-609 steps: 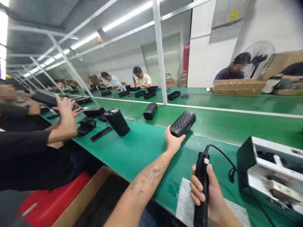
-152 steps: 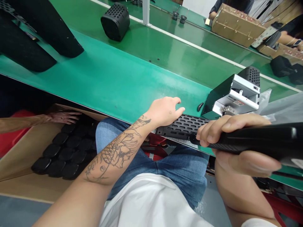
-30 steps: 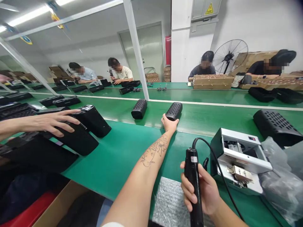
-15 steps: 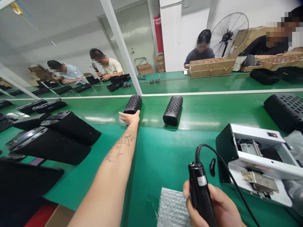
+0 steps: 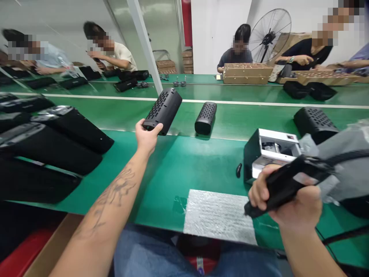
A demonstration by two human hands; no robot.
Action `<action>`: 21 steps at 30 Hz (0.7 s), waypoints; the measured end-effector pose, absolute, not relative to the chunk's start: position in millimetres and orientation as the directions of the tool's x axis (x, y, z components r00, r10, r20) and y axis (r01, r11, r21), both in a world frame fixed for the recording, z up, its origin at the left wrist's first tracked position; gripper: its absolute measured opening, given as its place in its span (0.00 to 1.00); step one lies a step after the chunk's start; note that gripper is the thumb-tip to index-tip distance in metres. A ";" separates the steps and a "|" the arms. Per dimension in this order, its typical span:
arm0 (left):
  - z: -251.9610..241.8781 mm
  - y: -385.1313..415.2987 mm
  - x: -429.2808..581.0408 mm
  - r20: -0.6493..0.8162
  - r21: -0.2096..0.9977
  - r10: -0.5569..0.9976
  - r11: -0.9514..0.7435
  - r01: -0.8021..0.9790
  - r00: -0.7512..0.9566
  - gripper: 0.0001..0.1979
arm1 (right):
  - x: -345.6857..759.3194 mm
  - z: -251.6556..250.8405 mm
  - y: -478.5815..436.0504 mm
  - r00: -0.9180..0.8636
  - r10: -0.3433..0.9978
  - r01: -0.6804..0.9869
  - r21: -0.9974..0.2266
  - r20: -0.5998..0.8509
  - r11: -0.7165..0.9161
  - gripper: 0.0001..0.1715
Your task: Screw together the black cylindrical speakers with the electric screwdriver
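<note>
My left hand point(image 5: 148, 136) grips the near end of a black perforated speaker housing point(image 5: 164, 109), which is tilted and raised off the green belt. Wrapped in my right hand point(image 5: 291, 196) is a black corded electric screwdriver point(image 5: 294, 184), its tip pointing down to the left. Below that tip, a sheet of silvery bubble wrap point(image 5: 217, 215) lies at the front edge of the bench. A second perforated housing point(image 5: 206, 117) rests on the belt, right of the one I hold.
Black housings point(image 5: 57, 146) crowd the left side. On the right stand a white-and-black machine point(image 5: 271, 150), another perforated housing point(image 5: 314, 123) and plastic bags. A small black piece point(image 5: 238, 170) lies beside the machine. A white post point(image 5: 145, 46) rises past the belt. Several co-workers sit opposite.
My left hand has closed on the housing and lifted it off the belt. My right hand has moved up and right, turning the screwdriver from upright to slanted, tip down-left.
</note>
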State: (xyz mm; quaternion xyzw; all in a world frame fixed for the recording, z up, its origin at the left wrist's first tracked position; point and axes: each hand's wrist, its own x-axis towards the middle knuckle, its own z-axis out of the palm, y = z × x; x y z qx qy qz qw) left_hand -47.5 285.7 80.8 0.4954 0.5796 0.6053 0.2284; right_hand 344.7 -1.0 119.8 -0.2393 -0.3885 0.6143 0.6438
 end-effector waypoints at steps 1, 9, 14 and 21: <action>78.2 259.2 -50.1 0.348 0.931 0.864 -0.272 0.244 -0.365 0.49 | 355.8 129.7 -4.7 0.121 0.949 -0.470 -0.825 0.293 0.314 0.37; 57.9 53.1 -49.7 0.273 0.920 0.957 -0.290 0.263 0.101 0.54 | 409.5 170.6 30.1 0.633 0.396 0.267 -0.668 0.665 0.695 0.44; 50.1 -4.4 -20.2 0.210 0.920 0.915 -0.304 0.247 0.345 0.49 | 404.9 156.0 45.7 0.553 0.519 0.237 -0.720 0.652 0.653 0.40; 48.7 -10.7 -1.2 0.214 0.869 0.829 -0.404 0.287 0.517 0.49 | 389.2 163.3 24.6 0.568 0.523 0.229 -0.732 0.635 0.641 0.42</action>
